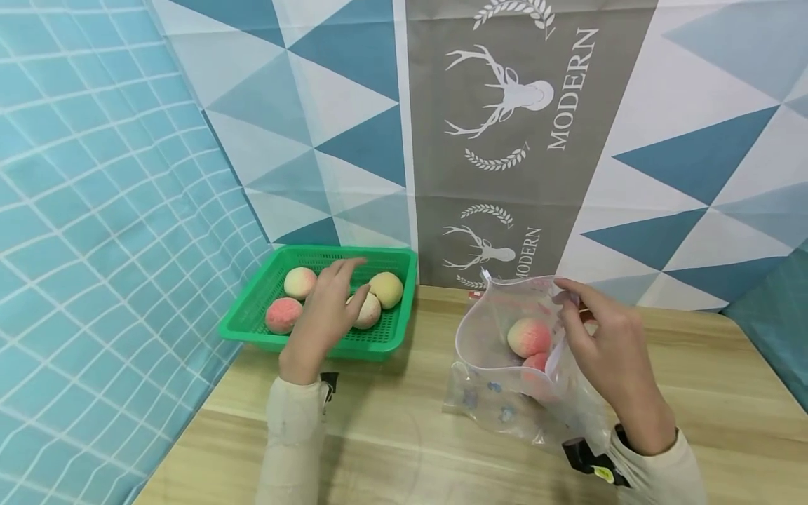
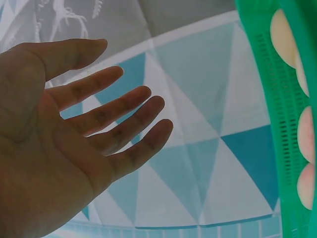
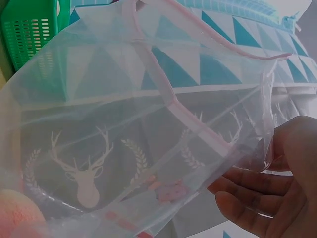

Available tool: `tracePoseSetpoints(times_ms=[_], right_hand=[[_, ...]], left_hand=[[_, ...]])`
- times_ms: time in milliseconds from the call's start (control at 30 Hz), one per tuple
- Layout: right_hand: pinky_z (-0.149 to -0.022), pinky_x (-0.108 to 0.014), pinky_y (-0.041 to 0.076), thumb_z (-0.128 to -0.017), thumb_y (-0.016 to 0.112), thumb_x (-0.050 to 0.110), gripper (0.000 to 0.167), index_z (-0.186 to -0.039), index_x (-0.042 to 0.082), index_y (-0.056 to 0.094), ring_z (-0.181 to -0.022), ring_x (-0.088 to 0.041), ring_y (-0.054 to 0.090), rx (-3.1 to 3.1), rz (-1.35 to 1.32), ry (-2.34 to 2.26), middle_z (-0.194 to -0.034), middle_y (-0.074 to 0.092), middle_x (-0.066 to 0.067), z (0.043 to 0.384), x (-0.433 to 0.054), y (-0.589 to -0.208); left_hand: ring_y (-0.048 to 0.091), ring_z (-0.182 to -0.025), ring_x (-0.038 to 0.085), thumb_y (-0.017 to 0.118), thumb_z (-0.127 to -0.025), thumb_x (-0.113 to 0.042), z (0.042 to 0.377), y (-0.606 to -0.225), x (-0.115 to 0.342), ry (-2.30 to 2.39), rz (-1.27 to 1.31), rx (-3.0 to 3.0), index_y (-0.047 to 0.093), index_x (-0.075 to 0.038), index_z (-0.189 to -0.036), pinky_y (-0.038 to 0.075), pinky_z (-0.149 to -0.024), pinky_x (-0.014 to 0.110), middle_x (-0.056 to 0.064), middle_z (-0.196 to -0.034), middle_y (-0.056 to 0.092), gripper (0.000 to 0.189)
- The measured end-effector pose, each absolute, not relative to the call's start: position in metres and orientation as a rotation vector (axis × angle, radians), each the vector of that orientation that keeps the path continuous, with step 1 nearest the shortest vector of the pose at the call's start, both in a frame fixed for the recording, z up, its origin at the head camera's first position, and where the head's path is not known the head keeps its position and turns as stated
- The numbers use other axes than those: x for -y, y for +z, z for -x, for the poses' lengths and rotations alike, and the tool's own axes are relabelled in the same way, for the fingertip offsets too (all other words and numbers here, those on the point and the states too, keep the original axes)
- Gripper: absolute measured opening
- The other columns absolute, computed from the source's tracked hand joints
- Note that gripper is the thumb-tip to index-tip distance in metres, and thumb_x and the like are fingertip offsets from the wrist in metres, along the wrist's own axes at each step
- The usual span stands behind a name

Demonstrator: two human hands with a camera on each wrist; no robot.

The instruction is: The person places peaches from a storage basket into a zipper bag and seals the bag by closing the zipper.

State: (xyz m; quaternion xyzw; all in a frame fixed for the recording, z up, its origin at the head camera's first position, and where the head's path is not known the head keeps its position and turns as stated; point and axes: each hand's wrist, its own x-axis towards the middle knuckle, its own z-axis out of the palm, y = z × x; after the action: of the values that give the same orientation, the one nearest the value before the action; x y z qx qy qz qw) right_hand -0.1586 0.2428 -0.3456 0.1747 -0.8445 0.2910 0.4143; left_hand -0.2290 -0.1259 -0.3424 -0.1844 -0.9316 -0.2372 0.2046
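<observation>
My left hand (image 1: 323,308) hovers over the green plastic basket (image 1: 393,346), fingers spread and holding nothing. Several peaches lie in that basket, among them a pink peach (image 1: 283,315), a whitish peach (image 1: 300,282) and a yellowish peach (image 1: 386,290). Bare palm and loosely extended fingers of the left hand (image 2: 84,134) show in the left wrist view. At the right, my right hand (image 1: 609,344) pinches the rim of a clear zip bag (image 1: 470,344), whose mouth gapes wide. Inside the bag sit a pink-and-cream peach (image 1: 529,337) and a redder peach (image 1: 536,361), partly covered by the rim.
A wooden table (image 1: 379,428) carries the basket and bag. Behind stands a patterned cloth backdrop (image 1: 353,140); a blue checked cloth (image 1: 95,210) borders the left side. Something reddish, mostly hidden, is behind the right hand.
</observation>
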Motion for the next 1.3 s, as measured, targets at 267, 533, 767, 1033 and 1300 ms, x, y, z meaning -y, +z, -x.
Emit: tracePoseSetpoints(times_ms=[267,533,767,1033,1300], right_hand=[[-0.070,-0.002,0.039,-0.089,0.058,-0.006,0.029,-0.115,-0.003,0.070,-0.069,-0.017,0.060,2.136,-0.421,0.736,-0.086,0.071,-0.012,0.158,-0.241,-0.346],[-0.061,-0.009,0.039,-0.090,0.057,-0.006,0.027,-0.112,-0.002,0.072,-0.068,-0.014,0.059,2.108,-0.454,0.721,-0.086,0.073,-0.011,0.160,-0.241,-0.349],[-0.061,-0.009,0.039,-0.090,0.057,-0.006,0.028,-0.112,-0.002,0.072,-0.069,-0.011,0.057,2.115,-0.454,0.731,-0.087,0.072,-0.010,0.161,-0.240,-0.351],[-0.064,-0.006,0.039,-0.090,0.057,-0.006,0.028,-0.114,-0.002,0.071,-0.069,-0.013,0.057,2.128,-0.447,0.726,-0.088,0.072,-0.010,0.161,-0.240,-0.351],[-0.062,-0.009,0.039,-0.090,0.055,-0.006,0.028,-0.113,-0.001,0.071,-0.069,-0.011,0.057,2.110,-0.465,0.735,-0.087,0.072,-0.008,0.163,-0.239,-0.349]], left_hand=[[0.054,-0.117,0.036,0.062,-0.100,-0.019,0.237,-0.354,0.134,-0.691,0.479,2.666,0.052,-0.004,-0.140,0.050,-0.092,0.051,0.020,-0.138,0.053,0.044],[0.055,-0.115,0.036,0.063,-0.098,-0.015,0.245,-0.359,0.141,-0.678,0.464,2.751,0.052,-0.001,-0.139,0.049,-0.095,0.052,0.023,-0.137,0.052,0.045],[0.049,-0.128,0.039,0.064,-0.097,-0.015,0.249,-0.364,0.150,-0.653,0.429,2.800,0.054,0.001,-0.136,0.045,-0.100,0.055,0.024,-0.136,0.053,0.043],[0.047,-0.129,0.041,0.063,-0.097,-0.013,0.253,-0.371,0.157,-0.640,0.433,2.833,0.056,0.004,-0.134,0.043,-0.101,0.057,0.026,-0.135,0.054,0.040],[0.053,-0.117,0.038,0.063,-0.097,-0.012,0.257,-0.375,0.163,-0.627,0.427,2.875,0.060,0.003,-0.123,0.048,-0.089,0.051,0.024,-0.126,0.058,0.030]])
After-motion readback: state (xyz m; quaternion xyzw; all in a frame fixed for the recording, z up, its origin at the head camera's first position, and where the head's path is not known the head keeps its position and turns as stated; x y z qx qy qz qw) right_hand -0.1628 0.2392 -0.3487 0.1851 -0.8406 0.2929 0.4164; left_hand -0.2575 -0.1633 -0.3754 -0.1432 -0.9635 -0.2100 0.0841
